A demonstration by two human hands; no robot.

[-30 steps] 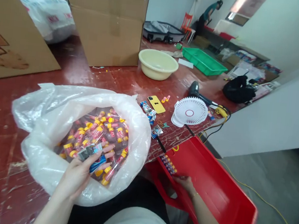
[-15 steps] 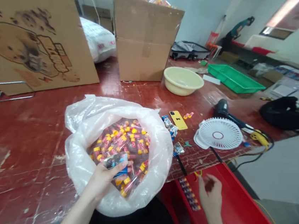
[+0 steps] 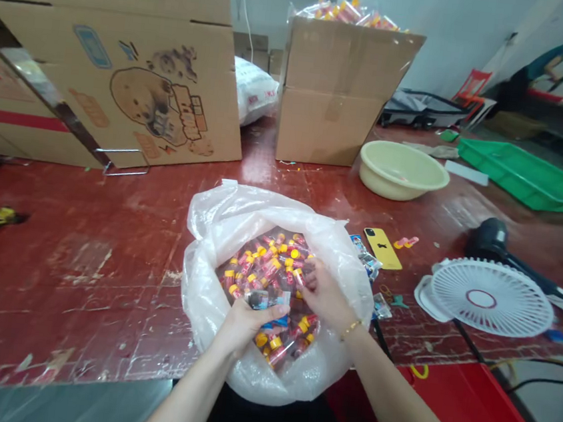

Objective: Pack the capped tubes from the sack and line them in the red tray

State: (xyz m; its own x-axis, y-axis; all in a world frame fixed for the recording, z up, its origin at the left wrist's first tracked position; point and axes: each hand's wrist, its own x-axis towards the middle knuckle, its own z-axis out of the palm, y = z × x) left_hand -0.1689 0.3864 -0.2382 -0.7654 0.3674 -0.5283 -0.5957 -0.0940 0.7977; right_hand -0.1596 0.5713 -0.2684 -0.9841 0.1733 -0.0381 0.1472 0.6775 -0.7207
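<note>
A white plastic bag (image 3: 356, 266) stands with its mouth rolled open, full of small pink bottles with yellow caps (image 3: 260, 262). Over the near part of the opening, my left hand (image 3: 250, 322) is closed on small blue and silver packets (image 3: 277, 301), the thumb lying across them. My right hand (image 3: 323, 292) reaches into the bag from the right, fingers curled at a yellow-capped bottle (image 3: 298, 277); its fingertips are partly hidden among the bottles. More small packets (image 3: 370, 266) lie beside the bag, close to a yellow phone (image 3: 383, 248).
A white fan (image 3: 494, 297) and a black hand-held dryer-like tool (image 3: 490, 239) lie on the right. Behind are a cream basin (image 3: 401, 173), a green tray (image 3: 531, 177) and cardboard boxes (image 3: 321, 121). Below the table edge is a red container (image 3: 482, 407). A person (image 3: 548, 68) bends far off.
My right hand has moved from over the red container at the right into the bag's opening. The view has turned left; my left hand still holds the packets over the bag.
</note>
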